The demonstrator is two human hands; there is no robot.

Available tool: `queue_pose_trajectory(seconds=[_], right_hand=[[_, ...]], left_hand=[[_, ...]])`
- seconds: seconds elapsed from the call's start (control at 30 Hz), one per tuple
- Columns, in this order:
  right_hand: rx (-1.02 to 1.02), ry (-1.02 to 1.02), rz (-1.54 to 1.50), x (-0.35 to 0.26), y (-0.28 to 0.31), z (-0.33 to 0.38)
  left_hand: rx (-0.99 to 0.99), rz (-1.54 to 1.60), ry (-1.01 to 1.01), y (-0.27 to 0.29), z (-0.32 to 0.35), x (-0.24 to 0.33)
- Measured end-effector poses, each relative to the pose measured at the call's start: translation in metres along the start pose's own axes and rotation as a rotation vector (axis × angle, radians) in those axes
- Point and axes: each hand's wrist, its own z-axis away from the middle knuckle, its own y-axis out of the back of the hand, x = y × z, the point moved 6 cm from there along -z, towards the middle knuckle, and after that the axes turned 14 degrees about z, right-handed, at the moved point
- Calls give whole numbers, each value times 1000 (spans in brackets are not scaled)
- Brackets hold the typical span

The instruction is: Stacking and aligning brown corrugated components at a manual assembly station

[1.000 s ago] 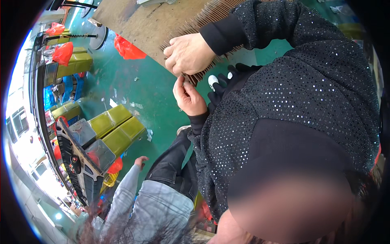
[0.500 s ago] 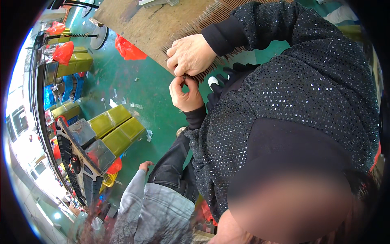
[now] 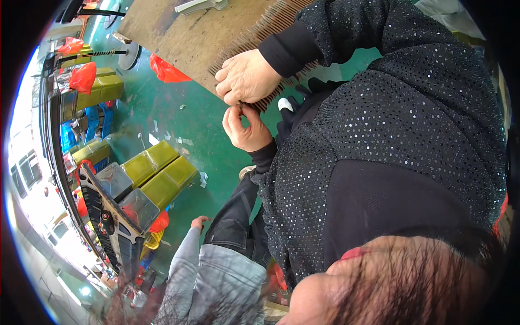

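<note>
Brown strips (image 3: 268, 26) line the worktop (image 3: 189, 46) beneath and beyond the right hand (image 3: 246, 78), whose curled grip I cannot read. Beside it, the left hand (image 3: 250, 136) has rounded into a ring, closed on a small dark piece (image 3: 241, 104); both hands seemingly work one spot.

Workshop or small factory floor, I'd say. I'm at a worn wooden worktable (image 3: 179, 35), thin brown pieces (image 3: 265, 27) in a dense row along its edge. Painted green floor (image 3: 195, 127), littered with pale scraps (image 3: 203, 180). Left of me: yellow-green bins (image 3: 169, 177), clear bins (image 3: 140, 208), red plastic bags (image 3: 83, 78). Windows (image 3: 28, 168) far left. Co-worker in a grey jacket (image 3: 225, 276) near me, left side.
</note>
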Motion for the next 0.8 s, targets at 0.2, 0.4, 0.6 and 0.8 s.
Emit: queue_pose_trajectory(seconds=[0.2, 0.4, 0.6, 0.8], right_hand=[[-97, 1, 20, 0, 6, -7], [-218, 131, 72, 0, -7, -16], [-226, 118, 100, 5, -5, -13], [-142, 141, 91, -1, -7, -19]], left_hand=[[-11, 6, -3, -27, 12, -5], [-20, 26, -29, -70, 24, -23], [-60, 60, -197, -75, 16, -20], [-81, -6, -417, -61, 11, 3]])
